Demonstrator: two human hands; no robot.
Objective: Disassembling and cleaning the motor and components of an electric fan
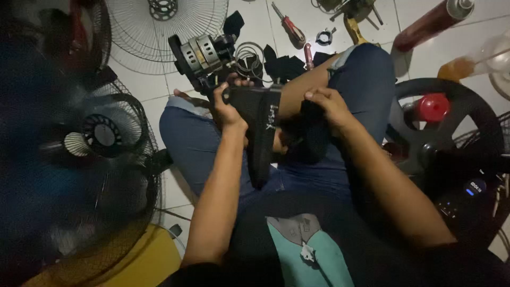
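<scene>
Shirt (297, 250), dark with a teal print, fills the lower edge. Left hand (228, 109): fingers curled tight around the top of a black housing (260, 133) that hangs down over the lap; the motor (204, 53) sits just beyond the knuckles. Right hand (329, 106): fingers pressed together, pinching a black part (313, 135) (shape unclear in the dark) just right of the housing. Fan grille (101, 138) at left. Screwdriver (289, 26) and red can (433, 21) on the tiled floor (255, 16), well apart from both hands.

Dim indoor light, soft blur, dark left edge; glare on tiles
</scene>
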